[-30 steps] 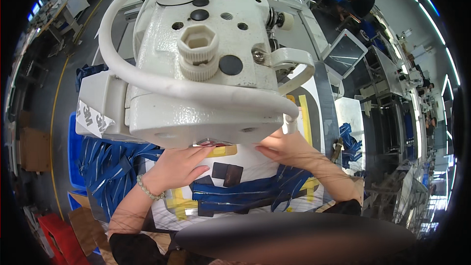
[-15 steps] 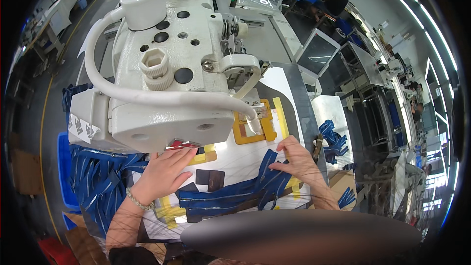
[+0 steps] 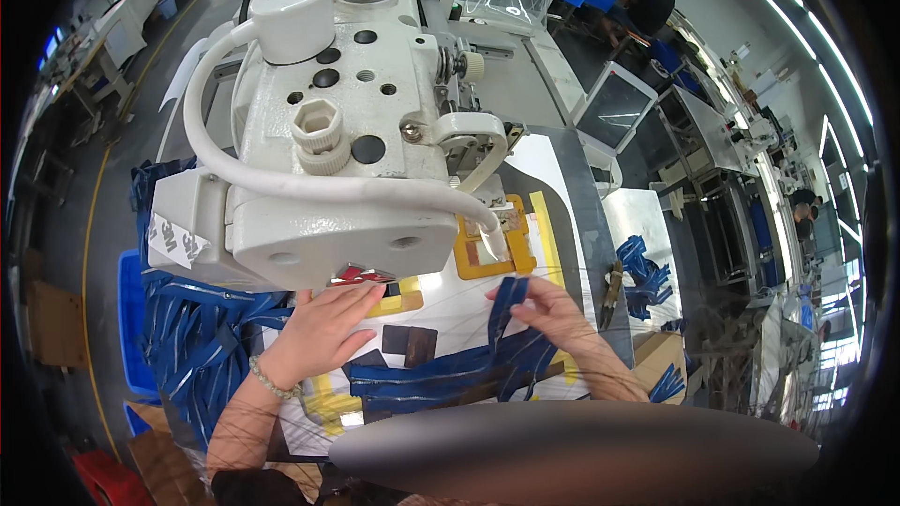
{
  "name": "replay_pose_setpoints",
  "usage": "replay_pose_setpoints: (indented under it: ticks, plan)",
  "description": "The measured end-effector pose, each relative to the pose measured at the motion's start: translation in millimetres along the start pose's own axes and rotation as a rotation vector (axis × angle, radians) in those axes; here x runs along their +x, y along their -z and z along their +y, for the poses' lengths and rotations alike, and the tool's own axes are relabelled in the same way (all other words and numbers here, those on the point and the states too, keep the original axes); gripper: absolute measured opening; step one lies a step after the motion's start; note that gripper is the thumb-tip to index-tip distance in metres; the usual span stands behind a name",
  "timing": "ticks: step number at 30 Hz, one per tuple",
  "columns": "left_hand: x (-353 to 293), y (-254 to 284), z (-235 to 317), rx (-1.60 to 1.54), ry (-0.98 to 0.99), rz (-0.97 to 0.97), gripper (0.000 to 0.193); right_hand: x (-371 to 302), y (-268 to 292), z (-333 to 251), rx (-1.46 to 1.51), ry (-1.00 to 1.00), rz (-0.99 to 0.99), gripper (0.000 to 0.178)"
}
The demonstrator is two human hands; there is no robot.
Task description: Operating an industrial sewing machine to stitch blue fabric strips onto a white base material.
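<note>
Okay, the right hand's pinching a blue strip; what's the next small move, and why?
I'd probably lift the blue strip a little higher with the right hand, clear of the other blue strips: its upper end is pinched and raised, while its lower part seems to lie among them, and the left hand is away from them, near the machine head.

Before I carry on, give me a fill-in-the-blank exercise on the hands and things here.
The left hand lies with its palm facing ____.
One end of a silver-lined blue strip is held in the ____.
In the picture, the amber frame lies to the ____ of the white sewing machine head.
The bin beside the heap of blue strips is coloured ____.
Missing words: down; right hand; right; blue.
</note>
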State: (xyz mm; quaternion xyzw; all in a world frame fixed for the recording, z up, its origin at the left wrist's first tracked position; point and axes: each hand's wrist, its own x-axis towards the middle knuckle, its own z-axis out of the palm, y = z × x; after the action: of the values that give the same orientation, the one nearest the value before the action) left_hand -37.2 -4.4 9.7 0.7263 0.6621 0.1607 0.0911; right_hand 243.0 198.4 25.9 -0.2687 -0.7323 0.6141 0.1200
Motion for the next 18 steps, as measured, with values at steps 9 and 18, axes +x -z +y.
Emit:
replay_pose_setpoints:
  ticks: [9,18]
  plan:
    - [-2,-1,-4,-0.114,0.032,-0.050,0.058,47,25,-43,0.103,-0.290,-0.183,0.014]
    - [-3,-5,-7,-0.085,-0.009,-0.021,0.053,83,-25,-45,-0.617,0.271,-0.378,0.052]
